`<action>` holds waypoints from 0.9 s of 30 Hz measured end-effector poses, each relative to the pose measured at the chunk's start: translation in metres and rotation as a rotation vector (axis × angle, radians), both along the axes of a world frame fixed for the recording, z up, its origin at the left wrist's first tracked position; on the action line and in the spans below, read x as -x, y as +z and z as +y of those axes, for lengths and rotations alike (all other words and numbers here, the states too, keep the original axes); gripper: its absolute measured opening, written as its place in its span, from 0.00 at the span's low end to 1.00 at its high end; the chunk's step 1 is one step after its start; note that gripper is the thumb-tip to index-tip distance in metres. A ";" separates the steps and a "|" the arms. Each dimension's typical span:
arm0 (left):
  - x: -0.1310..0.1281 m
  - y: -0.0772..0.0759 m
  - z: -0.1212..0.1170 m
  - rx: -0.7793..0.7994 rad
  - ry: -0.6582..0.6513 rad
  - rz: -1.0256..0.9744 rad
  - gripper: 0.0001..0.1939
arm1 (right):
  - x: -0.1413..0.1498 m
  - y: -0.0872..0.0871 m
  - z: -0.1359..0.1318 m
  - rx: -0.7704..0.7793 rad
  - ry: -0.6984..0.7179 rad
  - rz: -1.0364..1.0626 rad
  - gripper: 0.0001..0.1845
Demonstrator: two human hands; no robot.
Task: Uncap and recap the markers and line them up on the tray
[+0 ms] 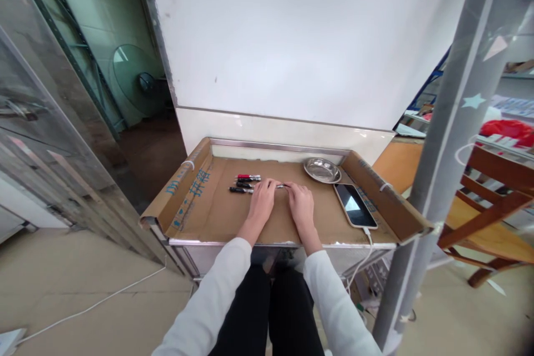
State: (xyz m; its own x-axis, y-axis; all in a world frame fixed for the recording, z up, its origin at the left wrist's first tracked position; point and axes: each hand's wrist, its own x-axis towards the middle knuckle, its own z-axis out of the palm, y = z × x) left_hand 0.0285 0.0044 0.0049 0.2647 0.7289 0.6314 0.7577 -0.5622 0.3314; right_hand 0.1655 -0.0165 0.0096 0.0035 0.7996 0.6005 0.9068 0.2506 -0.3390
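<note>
Over the cardboard-lined tray table, my left hand (263,196) and my right hand (300,203) are close together, fingers closed. Between them runs a slim pen (280,186), its ends mostly covered by my fingers; both hands appear to grip it. Just left of my left hand lie a pen with a red part (247,177) and black pens, one of them nearest me (236,189). They lie side by side, roughly crosswise, and my left hand partly hides their right ends.
A round metal dish (322,170) sits at the back right. In front of it lies a phone (355,206) with a white charging cable (369,242). Folded cardboard walls (384,192) rise at the sides. A grey post (442,167) and wooden chair (492,206) stand right.
</note>
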 end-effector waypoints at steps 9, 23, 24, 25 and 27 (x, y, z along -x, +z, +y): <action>0.000 0.006 -0.005 0.020 -0.018 -0.047 0.12 | 0.004 0.001 -0.001 0.023 -0.050 -0.043 0.18; 0.022 0.013 -0.042 0.038 0.331 -0.071 0.12 | 0.009 -0.001 -0.002 0.117 0.364 0.199 0.41; 0.025 0.012 -0.047 0.059 0.377 -0.051 0.13 | 0.008 -0.005 0.001 0.122 0.324 0.191 0.39; 0.028 0.010 -0.050 0.081 0.410 -0.030 0.14 | 0.007 -0.009 0.003 0.136 0.287 0.173 0.37; 0.032 0.006 -0.053 0.124 0.459 -0.009 0.14 | 0.005 -0.016 0.006 0.153 0.218 0.125 0.34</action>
